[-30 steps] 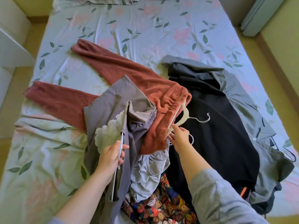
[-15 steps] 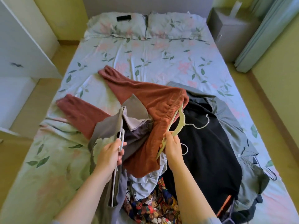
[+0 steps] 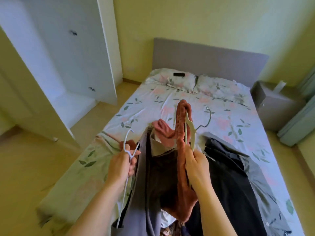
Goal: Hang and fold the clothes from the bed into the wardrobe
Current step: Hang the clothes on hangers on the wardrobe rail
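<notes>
We note the left hand (image 3: 121,165) curled round a thin white wire hanger (image 3: 125,145) that carries a grey garment (image 3: 142,181). The right hand (image 3: 196,166) grips a cream plastic hanger (image 3: 192,133) and rust-red fleece trousers (image 3: 180,133), which are raised between both hands above the floral-sheeted bed (image 3: 150,108).

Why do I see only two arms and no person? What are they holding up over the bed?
The camera sits on the person's head and looks down, so only their own arms show. The left hand grips a white wire hanger together with a grey garment. The right hand grips a cream hanger carrying rust-red trousers. Below them is the bed with its flowery sheet, where a black garment lies. The white wardrobe stands on the left.
</notes>
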A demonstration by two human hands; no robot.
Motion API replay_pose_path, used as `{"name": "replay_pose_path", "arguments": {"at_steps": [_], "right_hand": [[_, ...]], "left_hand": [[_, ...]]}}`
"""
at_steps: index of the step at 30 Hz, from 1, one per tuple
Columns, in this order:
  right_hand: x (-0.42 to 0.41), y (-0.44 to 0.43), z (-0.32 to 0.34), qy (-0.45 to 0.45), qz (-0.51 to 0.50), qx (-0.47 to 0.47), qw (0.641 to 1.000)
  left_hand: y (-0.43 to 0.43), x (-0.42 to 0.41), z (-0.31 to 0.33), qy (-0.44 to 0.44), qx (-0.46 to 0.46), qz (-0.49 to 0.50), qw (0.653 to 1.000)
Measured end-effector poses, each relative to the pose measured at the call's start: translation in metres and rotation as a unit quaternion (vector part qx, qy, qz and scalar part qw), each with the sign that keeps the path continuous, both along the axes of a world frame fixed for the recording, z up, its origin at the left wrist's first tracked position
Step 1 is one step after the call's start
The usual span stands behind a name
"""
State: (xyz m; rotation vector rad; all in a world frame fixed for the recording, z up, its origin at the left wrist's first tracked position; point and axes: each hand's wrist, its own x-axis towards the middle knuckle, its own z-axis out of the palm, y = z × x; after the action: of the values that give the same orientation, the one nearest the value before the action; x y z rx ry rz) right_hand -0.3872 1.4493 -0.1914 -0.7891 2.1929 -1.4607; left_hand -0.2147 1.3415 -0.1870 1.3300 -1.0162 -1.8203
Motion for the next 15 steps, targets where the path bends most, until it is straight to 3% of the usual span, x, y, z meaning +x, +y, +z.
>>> {"name": "replay_pose_path", "arguments": {"at_steps": [6, 15], "right_hand": [[0.079, -0.048, 0.060, 0.083, 0.083, -0.030, 0.993], [0.240, -0.119, 0.113, 0.069, 0.182, -0.116, 0.974]], "left_hand": [[-0.022, 0.093, 0.045, 0.014, -0.080, 0.098, 0.992], [-0.062, 0.281, 0.090, 0.036, -0.152, 0.198, 0.968]]}}
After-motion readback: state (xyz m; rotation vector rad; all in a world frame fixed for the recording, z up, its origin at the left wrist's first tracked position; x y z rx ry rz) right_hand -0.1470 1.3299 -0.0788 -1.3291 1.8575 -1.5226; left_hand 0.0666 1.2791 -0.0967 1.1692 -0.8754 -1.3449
